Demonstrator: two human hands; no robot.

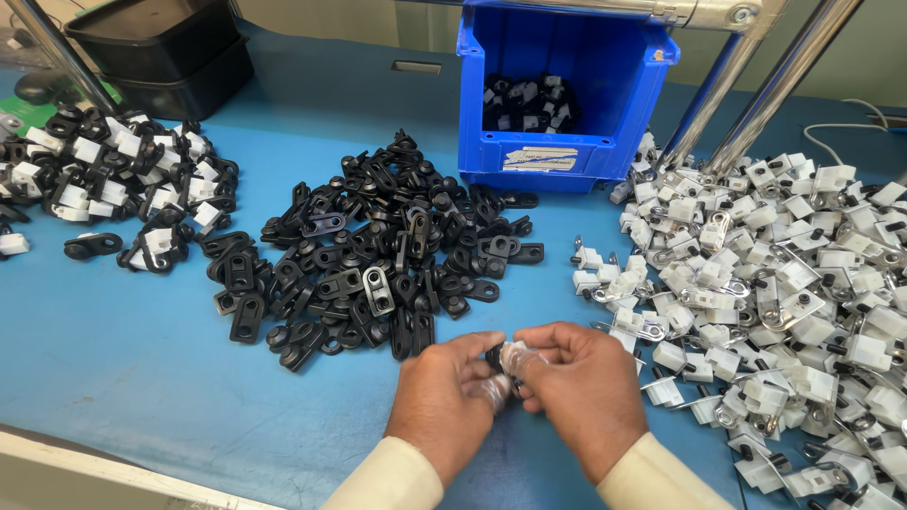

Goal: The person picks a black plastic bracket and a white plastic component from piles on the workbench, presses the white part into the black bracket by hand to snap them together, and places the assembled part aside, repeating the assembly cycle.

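Blue desk [142, 378] filled nearly the whole frame; pale edge strip along the lower left; beige wall across the top; two slanted metal poles [756, 94] rose at upper right.

Counts: one blue open-front bin [605, 76] at top centre, small black-and-white parts lying in its bottom; two black trays [161, 47] stacked at upper left; three loose heaps on the desk, each too dense to count piece by piece. Heap of black clips [387, 246] in the centre, just in front of the bin; heap of joined black-and-white pieces [113, 179] at left, a few strays at its lower edge; heap of white blocks with metal tabs [784, 293], by far the largest, filled the right side down to the lower right corner. One grey cable [841, 127] at the far right edge.

Two hands at lower centre, cream sleeves at the wrists; left hand [444, 401] and right hand [581, 392] met fingertip to fingertip, both curled narrow. Thin clear covers showed on some fingertips. Between them a small black part [494, 357], pinched by thumbs and forefingers of both hands, held just above the desk, just below the black heap and near the left fringe of the white heap; mostly hidden by the fingers, so its shape could not be told.
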